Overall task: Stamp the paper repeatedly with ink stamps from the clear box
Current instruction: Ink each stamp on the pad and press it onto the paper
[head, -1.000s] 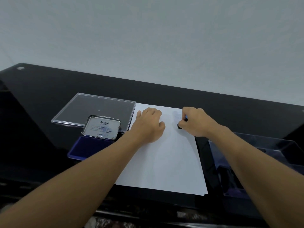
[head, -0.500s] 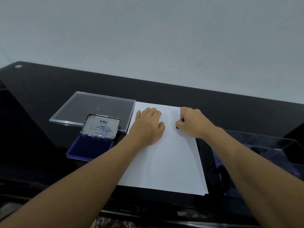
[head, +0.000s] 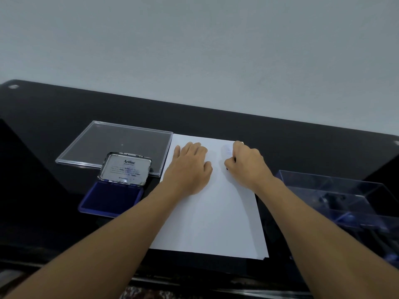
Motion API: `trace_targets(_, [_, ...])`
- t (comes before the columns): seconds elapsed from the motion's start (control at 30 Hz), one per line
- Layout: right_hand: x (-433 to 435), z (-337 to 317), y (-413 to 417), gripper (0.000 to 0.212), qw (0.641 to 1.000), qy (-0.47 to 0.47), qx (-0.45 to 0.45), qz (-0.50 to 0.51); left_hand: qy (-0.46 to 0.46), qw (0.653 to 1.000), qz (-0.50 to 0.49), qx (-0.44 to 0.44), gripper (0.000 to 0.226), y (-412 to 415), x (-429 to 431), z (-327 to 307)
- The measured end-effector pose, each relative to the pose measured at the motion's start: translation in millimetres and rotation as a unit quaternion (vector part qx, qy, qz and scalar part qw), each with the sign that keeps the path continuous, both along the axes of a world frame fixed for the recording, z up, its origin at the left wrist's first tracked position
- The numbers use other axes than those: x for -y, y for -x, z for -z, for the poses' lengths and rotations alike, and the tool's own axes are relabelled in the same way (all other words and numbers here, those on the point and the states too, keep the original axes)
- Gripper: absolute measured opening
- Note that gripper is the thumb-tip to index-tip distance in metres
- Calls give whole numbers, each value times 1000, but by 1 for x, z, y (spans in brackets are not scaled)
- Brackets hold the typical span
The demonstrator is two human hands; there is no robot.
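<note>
- Paper (head: 211, 212): white sheet, centre of frame, flat on black table (head: 54, 117).
- L hand (head: 190, 167): palm down on upper-left part of paper, fingers straight & close together, pressing on the sheet, holding nothing.
- R hand (head: 246, 162): over upper-right part of paper, fingers curled tight round a small dark stamp (head: 226, 168). Only a sliver shows under the fingers; can't tell if it touches the sheet.
- Faint blue mark (head: 226, 148) on paper, btw the two hands, near top edge.
- Ink pad (head: 112, 199): left of paper, open, blue pad up, metal lid (head: 125, 169) tilted back w/ "Artline" print.
- Clear lid (head: 116, 141): flat on table, upper left, behind ink pad, just beside paper.
- Clear box (head: 345, 197): right edge of frame, near paper; dark items inside too blurred to ID.
</note>
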State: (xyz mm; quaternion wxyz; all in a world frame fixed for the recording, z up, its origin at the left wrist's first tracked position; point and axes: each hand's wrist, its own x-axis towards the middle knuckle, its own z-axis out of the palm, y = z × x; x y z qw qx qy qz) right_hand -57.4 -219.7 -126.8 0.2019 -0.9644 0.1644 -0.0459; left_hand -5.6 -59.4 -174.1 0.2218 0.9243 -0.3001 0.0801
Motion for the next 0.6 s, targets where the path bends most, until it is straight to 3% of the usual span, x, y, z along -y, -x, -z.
trace_targets(0.6, [-7,1,2,27,1000,7,8,22,-2,1000,-2,-5,37,1,0,-3])
